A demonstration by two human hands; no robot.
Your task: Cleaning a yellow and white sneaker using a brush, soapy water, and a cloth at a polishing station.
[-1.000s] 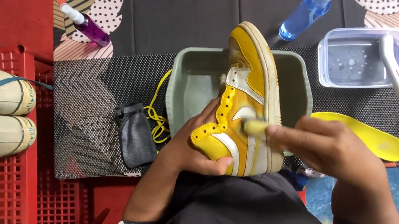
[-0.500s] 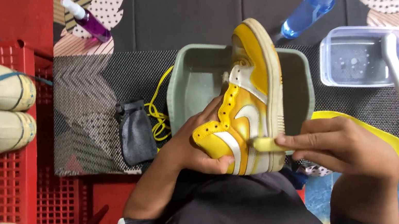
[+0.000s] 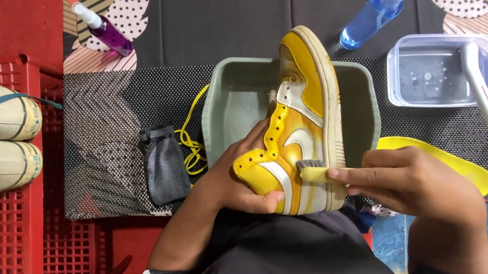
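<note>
Yellow-and-white high-top sneaker [image 3: 300, 129] held on its side over the grey basin [image 3: 354, 86], toe toward the person. Left hand [image 3: 240, 179] grips the toe end, fingers wrapped under; right hand [image 3: 412, 177] is closed on a small brush [image 3: 312, 172] pressed to the sneaker's side by the sole. Basin sits mid-mat: yellow laces [image 3: 191, 144] and a dark pouch [image 3: 163, 164] just left of it, clear tub [image 3: 438, 71] with a white brush well right, yellow insole [image 3: 451, 162] at its near right. Open mat beyond the basin. Since half a second ago the brush sits slightly higher; sneaker unmoved. Leather looks wet, glossy.
</note>
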